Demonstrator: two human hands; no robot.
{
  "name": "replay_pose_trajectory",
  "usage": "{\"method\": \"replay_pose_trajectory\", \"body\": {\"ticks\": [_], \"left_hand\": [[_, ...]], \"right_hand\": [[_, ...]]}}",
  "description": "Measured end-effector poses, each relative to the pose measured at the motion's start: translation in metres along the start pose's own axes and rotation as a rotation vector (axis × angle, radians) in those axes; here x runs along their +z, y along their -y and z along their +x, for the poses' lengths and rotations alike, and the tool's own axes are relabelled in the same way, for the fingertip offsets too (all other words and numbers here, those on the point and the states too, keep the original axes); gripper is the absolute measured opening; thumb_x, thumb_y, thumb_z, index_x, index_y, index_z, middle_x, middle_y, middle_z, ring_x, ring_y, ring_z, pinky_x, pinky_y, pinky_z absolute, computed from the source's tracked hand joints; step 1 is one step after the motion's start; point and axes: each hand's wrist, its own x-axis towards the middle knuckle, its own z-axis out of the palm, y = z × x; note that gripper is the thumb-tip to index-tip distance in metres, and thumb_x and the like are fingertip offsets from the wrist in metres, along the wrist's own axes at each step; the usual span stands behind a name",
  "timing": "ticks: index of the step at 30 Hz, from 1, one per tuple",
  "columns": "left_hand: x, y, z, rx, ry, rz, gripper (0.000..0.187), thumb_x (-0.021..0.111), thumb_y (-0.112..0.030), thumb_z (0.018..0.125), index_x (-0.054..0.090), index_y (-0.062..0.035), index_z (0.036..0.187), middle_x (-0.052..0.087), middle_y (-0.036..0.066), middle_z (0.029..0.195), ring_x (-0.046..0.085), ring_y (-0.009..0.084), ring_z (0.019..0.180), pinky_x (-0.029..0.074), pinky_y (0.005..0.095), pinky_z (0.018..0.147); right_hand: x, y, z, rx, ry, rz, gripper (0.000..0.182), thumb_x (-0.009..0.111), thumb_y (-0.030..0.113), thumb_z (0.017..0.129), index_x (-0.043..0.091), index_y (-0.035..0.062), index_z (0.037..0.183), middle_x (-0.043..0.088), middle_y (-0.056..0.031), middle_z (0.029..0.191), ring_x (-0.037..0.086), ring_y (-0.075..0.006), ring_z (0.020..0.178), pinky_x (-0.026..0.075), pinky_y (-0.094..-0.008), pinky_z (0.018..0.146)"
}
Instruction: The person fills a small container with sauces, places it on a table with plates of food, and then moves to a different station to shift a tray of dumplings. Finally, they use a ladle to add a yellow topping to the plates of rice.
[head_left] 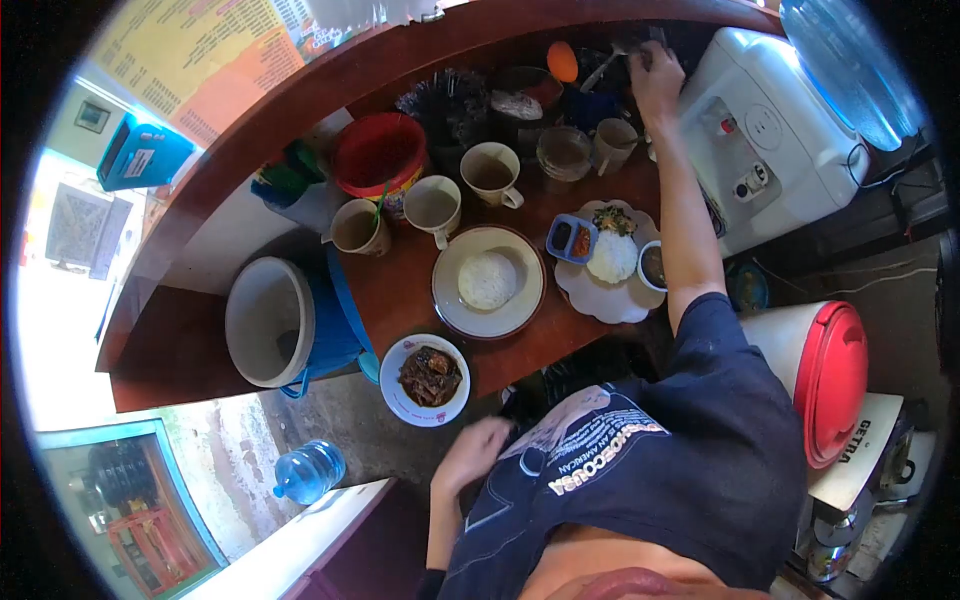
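Observation:
My right hand stretches to the far back of the counter. Its fingers are closed near some metal cutlery, but what they grip is hard to make out. My left hand hangs low by my shirt, blurred, below the bowl of dark stewed meat; its fingers are smeared. A plate of rice lies on the wooden counter. Beside it, under my right arm, a scalloped plate holds rice, chopped greens, a blue sauce dish and a small soup bowl.
Several mugs stand behind the plates, near a red basket. A water dispenser is at my right, with a red-lidded container below it. To the left are a blue bucket and a water jug.

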Motion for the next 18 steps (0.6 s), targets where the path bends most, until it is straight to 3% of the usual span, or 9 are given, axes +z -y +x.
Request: {"method": "replay_pose_trajectory", "body": {"ticks": [2,3,6,8,12,14,15,18], "left_hand": [[-0.018,-0.045,0.024,0.166,-0.167,-0.064,0.021,0.048,-0.017,0.088,0.058,-0.0016,0.098,0.059,0.013,0.096,0.057,0.023,0.092,0.043,0.0321,0.081],[-0.026,-0.059,0.042,0.286,-0.29,-0.049,0.021,0.049,-0.015,0.087,0.057,-0.0009,0.1,0.059,0.013,0.097,0.056,0.0229,0.094,0.042,0.032,0.082],[-0.041,-0.102,0.087,0.522,-0.698,0.011,0.024,0.053,-0.011,0.085,0.054,0.0014,0.105,0.058,0.013,0.1,0.055,0.0223,0.095,0.041,0.0309,0.083],[-0.039,-0.104,0.121,0.631,-0.851,0.266,0.026,0.053,-0.012,0.085,0.049,0.0035,0.106,0.057,0.015,0.092,0.056,0.0259,0.088,0.043,0.0303,0.078],[-0.005,-0.081,0.135,0.323,-0.296,-0.53,0.028,0.045,-0.024,0.091,0.05,0.001,0.104,0.057,0.009,0.088,0.056,0.0167,0.079,0.045,0.0273,0.072],[0.009,-0.056,0.13,0.089,-0.129,-0.83,0.033,0.04,-0.031,0.094,0.052,-0.0011,0.102,0.056,0.007,0.09,0.053,0.0128,0.078,0.045,0.0261,0.072],[0.017,-0.041,0.131,0.134,-0.146,-0.87,0.035,0.035,-0.031,0.095,0.052,-0.0015,0.104,0.057,0.008,0.093,0.054,0.0116,0.077,0.045,0.0247,0.071],[0.026,-0.031,0.128,0.071,-0.178,-1.108,0.034,0.034,-0.027,0.095,0.052,-0.0007,0.108,0.057,0.008,0.096,0.056,0.0134,0.079,0.046,0.0266,0.073]], "right_hand": [[-0.04,0.027,-0.005,0.054,-0.008,0.021,0.016,0.061,0.014,0.074,0.062,0.0012,0.082,0.058,-0.0144,0.071,0.059,-0.0304,0.066,0.046,-0.0371,0.063],[-0.066,0.051,-0.009,0.061,-0.019,0.027,0.018,0.062,0.017,0.073,0.062,-0.0006,0.079,0.059,-0.0147,0.073,0.059,-0.0291,0.066,0.046,-0.035,0.063],[-0.118,0.102,-0.044,0.145,0.266,0.127,0.019,0.061,0.016,0.073,0.061,-0.0011,0.081,0.06,-0.0148,0.074,0.06,-0.0265,0.067,0.046,-0.0335,0.062],[-0.141,0.144,-0.08,0.201,0.562,0.283,0.018,0.06,0.014,0.073,0.061,-0.0013,0.081,0.061,-0.0141,0.074,0.059,-0.0205,0.067,0.046,-0.0313,0.062],[-0.149,0.172,-0.159,0.405,0.937,0.485,0.016,0.058,0.013,0.075,0.06,-0.0007,0.081,0.059,-0.011,0.072,0.054,-0.0131,0.065,0.044,-0.0279,0.06],[-0.145,0.171,-0.193,0.451,0.946,0.579,0.02,0.053,0.01,0.079,0.058,0.0024,0.097,0.059,-0.0102,0.079,0.054,-0.0137,0.066,0.044,-0.028,0.059],[-0.145,0.17,-0.207,0.48,0.953,0.624,0.025,0.051,0.008,0.081,0.057,0.0039,0.105,0.06,-0.0098,0.082,0.053,-0.014,0.066,0.044,-0.028,0.059],[-0.149,0.165,-0.233,0.993,1.028,0.95,0.051,0.041,0.001,0.085,0.034,0.0155,0.134,0.056,-0.0058,0.091,0.051,-0.0081,0.07,0.043,-0.0214,0.058]]}}
